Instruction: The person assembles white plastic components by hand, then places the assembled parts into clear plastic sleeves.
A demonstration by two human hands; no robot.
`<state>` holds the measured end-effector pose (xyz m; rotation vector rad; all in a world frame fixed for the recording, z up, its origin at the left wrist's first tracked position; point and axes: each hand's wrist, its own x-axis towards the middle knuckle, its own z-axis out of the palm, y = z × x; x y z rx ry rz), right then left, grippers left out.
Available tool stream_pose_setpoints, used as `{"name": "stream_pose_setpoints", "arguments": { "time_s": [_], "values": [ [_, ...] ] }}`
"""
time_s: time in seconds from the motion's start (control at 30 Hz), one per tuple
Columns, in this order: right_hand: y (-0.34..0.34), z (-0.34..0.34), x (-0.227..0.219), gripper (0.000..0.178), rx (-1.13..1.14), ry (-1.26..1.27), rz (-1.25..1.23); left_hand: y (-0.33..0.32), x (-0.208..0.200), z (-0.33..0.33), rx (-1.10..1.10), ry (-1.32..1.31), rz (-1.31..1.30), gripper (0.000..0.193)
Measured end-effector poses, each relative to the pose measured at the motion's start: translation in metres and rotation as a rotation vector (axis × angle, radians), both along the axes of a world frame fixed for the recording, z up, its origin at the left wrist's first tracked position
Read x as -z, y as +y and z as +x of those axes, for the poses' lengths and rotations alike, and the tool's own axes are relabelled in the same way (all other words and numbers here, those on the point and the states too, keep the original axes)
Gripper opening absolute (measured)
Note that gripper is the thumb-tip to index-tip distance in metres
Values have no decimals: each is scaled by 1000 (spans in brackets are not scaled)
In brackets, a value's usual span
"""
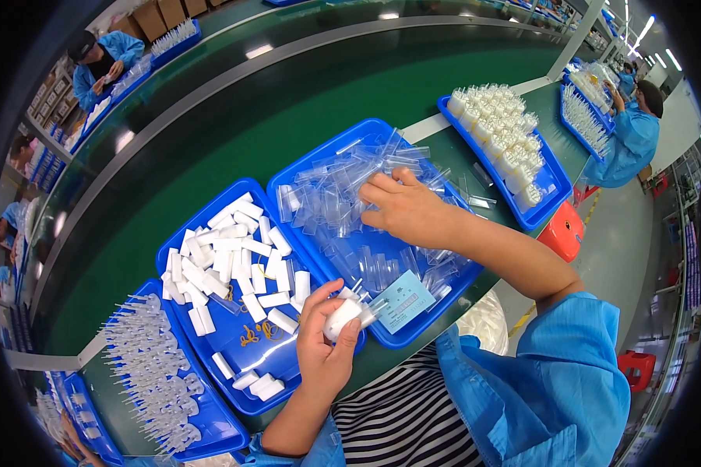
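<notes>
In my left hand (325, 338), low in the middle, is a rounded white plastic part (341, 318) with clear pieces sticking out on its right side. The fingers and thumb wrap round it. Over the middle blue tray (283, 204), my right hand (403, 204) reaches into a pile of clear plastic pieces (331, 187). Its fingers are bent down among them, and their tips are partly hidden, so what they pinch does not show. A light blue printed card (402, 302) lies in that tray's near corner, to the right of my left hand.
A blue tray (237, 342) of white blocks and yellow bands sits to the left. Beyond it, another tray (218, 436) holds thin-stemmed clear parts. Whitish parts (500, 136) fill a tray at right. A green conveyor belt (234, 117) runs behind. Red stools (562, 232) and co-workers (635, 136) are farther off.
</notes>
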<state>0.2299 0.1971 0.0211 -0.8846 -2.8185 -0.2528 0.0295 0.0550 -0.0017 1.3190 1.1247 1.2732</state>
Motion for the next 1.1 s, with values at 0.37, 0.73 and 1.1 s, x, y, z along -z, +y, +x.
{"name": "stream_pose_setpoints", "arguments": {
  "time_s": [0.37,0.73,1.1],
  "values": [
    [-5,6,-13,13,-64,14,44,1,2,0,-30,1,-13,20],
    [-40,11,-22,24,-40,668,-570,3,4,-2,11,116,42,20],
    [-98,0,-25,39,197,1206,-1233,0,-2,2,-20,122,34,23]
  ]
}}
